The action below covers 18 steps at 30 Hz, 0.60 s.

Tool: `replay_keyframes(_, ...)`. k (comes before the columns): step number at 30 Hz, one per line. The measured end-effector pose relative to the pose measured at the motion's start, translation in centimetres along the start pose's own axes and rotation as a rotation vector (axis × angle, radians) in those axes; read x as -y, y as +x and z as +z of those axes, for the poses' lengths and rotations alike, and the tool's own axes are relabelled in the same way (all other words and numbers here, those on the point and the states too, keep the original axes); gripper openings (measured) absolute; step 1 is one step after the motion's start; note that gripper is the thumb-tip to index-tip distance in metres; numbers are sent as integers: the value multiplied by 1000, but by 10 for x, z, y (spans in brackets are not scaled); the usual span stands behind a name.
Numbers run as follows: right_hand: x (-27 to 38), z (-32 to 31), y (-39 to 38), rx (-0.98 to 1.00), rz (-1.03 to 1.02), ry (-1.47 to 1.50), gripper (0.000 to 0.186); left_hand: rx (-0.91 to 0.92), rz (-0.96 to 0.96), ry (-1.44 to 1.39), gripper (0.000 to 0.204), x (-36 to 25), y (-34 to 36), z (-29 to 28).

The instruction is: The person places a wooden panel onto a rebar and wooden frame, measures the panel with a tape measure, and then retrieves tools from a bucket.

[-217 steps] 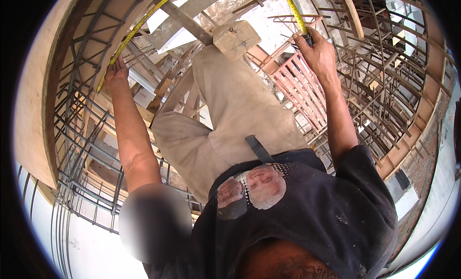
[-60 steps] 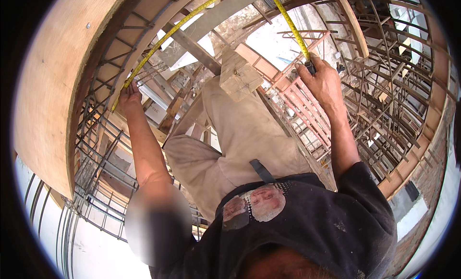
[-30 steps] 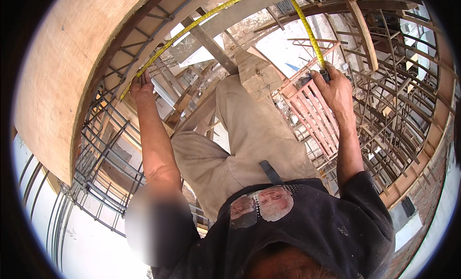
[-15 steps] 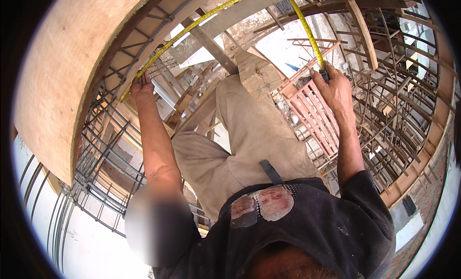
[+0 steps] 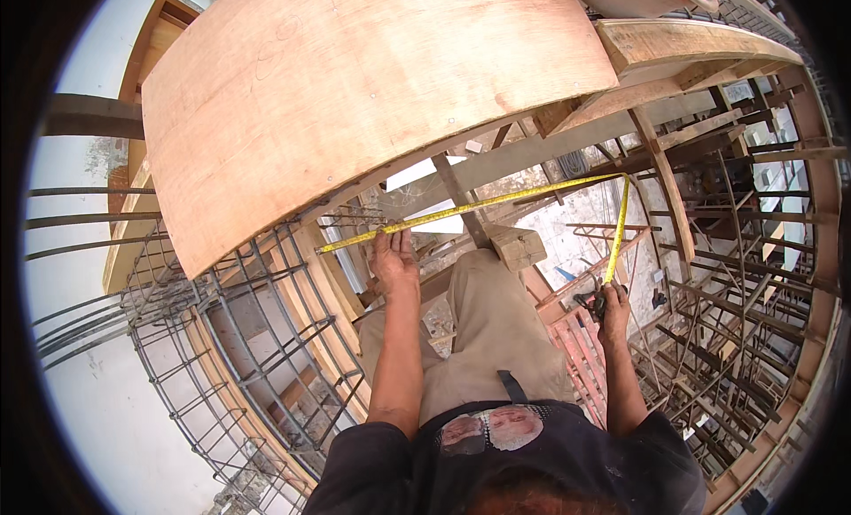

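My left hand pinches the yellow tape near its free end, beside the lower edge of a large plywood panel. The tape stretches up to the right, bends sharply, then drops to my right hand, whose fingers grip the dark tape measure case. A wooden block sits between my hands at my knee, above my khaki trousers.
A rebar cage runs along the left beside a white wall. Dense timber scaffolding fills the right, with a curved timber form at upper right. A pink slatted piece lies below my right hand.
The view has swung: the plywood panel now spans the upper middle, and both hands appear lower in the picture, my left further right. The tape is still held, bent toward the right.
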State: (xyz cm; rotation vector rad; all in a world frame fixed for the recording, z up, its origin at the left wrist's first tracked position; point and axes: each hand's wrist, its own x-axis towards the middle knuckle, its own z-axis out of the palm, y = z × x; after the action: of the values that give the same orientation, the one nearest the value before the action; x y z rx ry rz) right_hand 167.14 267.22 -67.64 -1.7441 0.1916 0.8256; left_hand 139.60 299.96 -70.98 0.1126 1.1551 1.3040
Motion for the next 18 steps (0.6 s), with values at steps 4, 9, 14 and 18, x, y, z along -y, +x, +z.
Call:
replay_keyframes(4,13,8,-28,-92,-50,141,25,59,-9,-107,32,-9,-75,19)
replay_keyframes(9,35,3,-33,-44,-331,129,28,261,178,-150,16,-84,-113,65)
replay_keyframes(14,64,-4,-44,81,-468,46,35,268,335,-242,12,-156,-114,119)
replay_keyframes(18,90,17,-78,120,-524,-88,35,150,404,-308,17,-204,-92,122)
